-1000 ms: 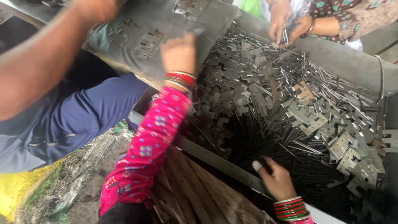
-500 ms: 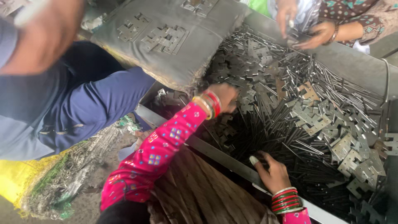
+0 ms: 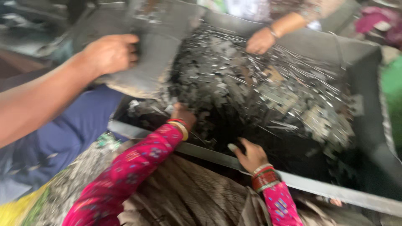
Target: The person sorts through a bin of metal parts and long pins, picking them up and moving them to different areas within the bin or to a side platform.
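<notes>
Large grey metal bin (image 3: pixel 368 138), open-topped, taken as the landmark; it holds a deep heap of small flat metal pieces (image 3: pixel 268 92) and thin rods, the picture blurred by motion. Left hand (image 3: pixel 182 115), pink patterned sleeve and red-and-gold bangles, is plunged into the heap at the bin's near-left corner; its fingers are buried among the pieces, so whether they are apart or clamped cannot be told. Right hand (image 3: pixel 251 155), same sleeve and bangles, rests on the bin's near rim, thumb raised, fingers curled over the edge toward the inside. Another person's bare hand (image 3: pixel 109 53) grips a grey sack (image 3: pixel 159 62) tipped at the bin's far-left corner. A third person's hand (image 3: pixel 260 40) touches the heap at the bin's far side.
</notes>
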